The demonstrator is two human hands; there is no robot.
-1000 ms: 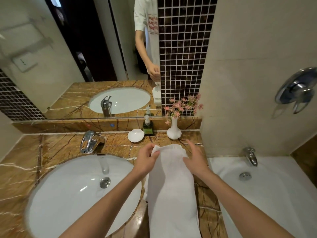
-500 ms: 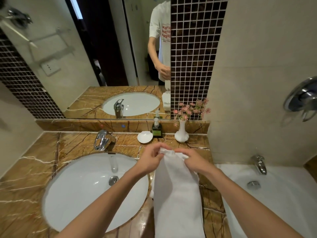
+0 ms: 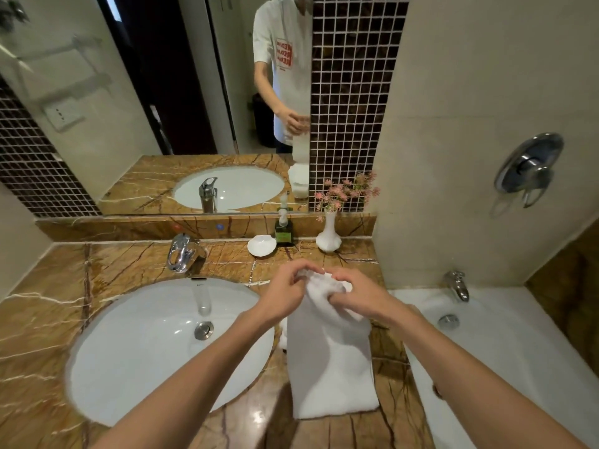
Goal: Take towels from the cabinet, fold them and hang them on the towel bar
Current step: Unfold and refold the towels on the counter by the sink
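My folded white towel (image 3: 330, 367) runs along the marble counter (image 3: 129, 264) beside the basin (image 3: 146, 345), left hand (image 3: 285, 296) and right hand (image 3: 359, 298) pinching its bunched far end; I reckon a hasty lift could unfold it or clip the vase (image 3: 328, 236) beyond.

A white oval basin (image 3: 136, 345) sits in the brown marble counter (image 3: 48, 286) at lower left, a chrome faucet (image 3: 181, 252) behind it. At centre, along the counter's back edge, stand a white soap dish (image 3: 261, 245), a dark pump bottle (image 3: 283, 230) and a white vase (image 3: 328, 236) of pink flowers (image 3: 343, 192). A white bathtub (image 3: 518, 351) fills the lower right.
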